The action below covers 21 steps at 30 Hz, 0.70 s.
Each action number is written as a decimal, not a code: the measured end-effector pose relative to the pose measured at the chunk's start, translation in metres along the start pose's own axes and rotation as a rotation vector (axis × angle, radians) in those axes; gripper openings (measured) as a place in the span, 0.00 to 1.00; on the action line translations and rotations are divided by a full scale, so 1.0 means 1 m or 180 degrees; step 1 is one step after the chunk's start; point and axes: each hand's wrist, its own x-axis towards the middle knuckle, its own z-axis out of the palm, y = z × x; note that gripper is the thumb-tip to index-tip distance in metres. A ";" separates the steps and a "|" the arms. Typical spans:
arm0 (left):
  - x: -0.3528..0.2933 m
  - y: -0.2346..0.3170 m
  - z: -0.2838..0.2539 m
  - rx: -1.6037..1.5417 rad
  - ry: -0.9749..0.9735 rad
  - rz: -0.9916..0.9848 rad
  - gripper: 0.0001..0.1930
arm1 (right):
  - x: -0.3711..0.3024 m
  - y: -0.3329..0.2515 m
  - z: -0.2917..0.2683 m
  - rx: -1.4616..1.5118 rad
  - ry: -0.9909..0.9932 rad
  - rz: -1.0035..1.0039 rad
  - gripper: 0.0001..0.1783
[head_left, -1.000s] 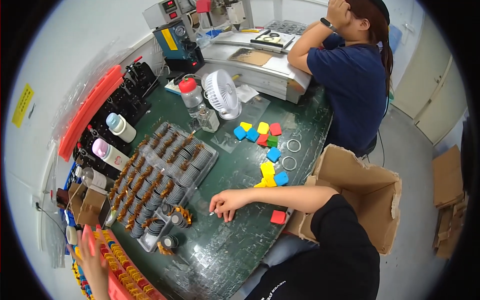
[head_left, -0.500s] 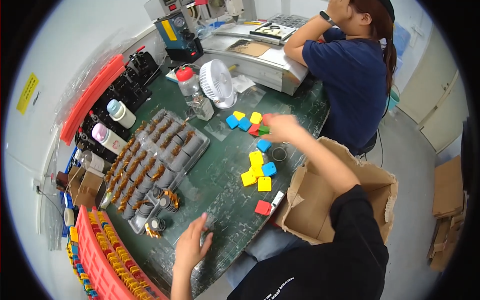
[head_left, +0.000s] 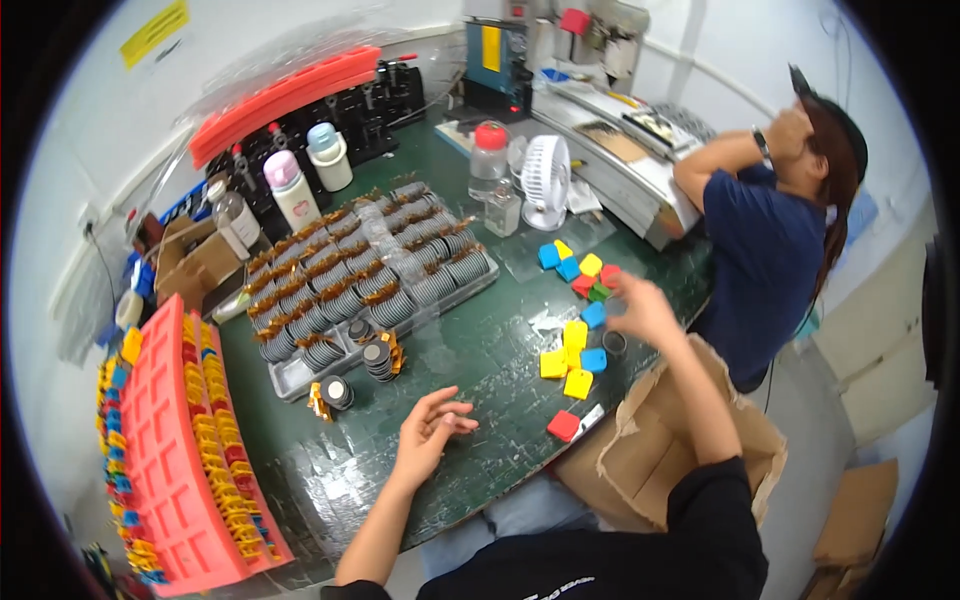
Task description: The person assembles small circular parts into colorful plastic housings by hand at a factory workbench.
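My right hand (head_left: 643, 310) hovers over the right part of the green table, its fingers curved and apart, with nothing visible in them. Its thumb is close to a blue square tag (head_left: 593, 315). Just beyond its fingertips lie red, green, yellow and blue tags (head_left: 568, 268). Nearer me sits a cluster of yellow tags (head_left: 574, 338) with a blue one (head_left: 594, 360) beside it. A red tag (head_left: 563, 426) lies by the table's front edge next to a small white object. My left hand (head_left: 430, 435) is low above the table, fingers loosely stretched and holding nothing.
A clear tray (head_left: 290, 383) holds rows of grey discs with amber strips; loose stacks (head_left: 378, 360) stand beside it. Pink racks (head_left: 165, 450) of coloured clips stand left. A white fan (head_left: 546, 180) and bottles are behind. An open carton (head_left: 640, 470) and a co-worker (head_left: 775, 250) are right.
The view has swung, so the table's contents appear farther right. My right hand has come back from the far tags toward the nearer blue tag. My left hand stays empty near the front.
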 end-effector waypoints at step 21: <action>0.007 0.018 -0.028 -0.1805 0.0443 -0.0753 0.30 | 0.075 -0.249 0.141 0.0644 -0.1296 -0.2598 0.29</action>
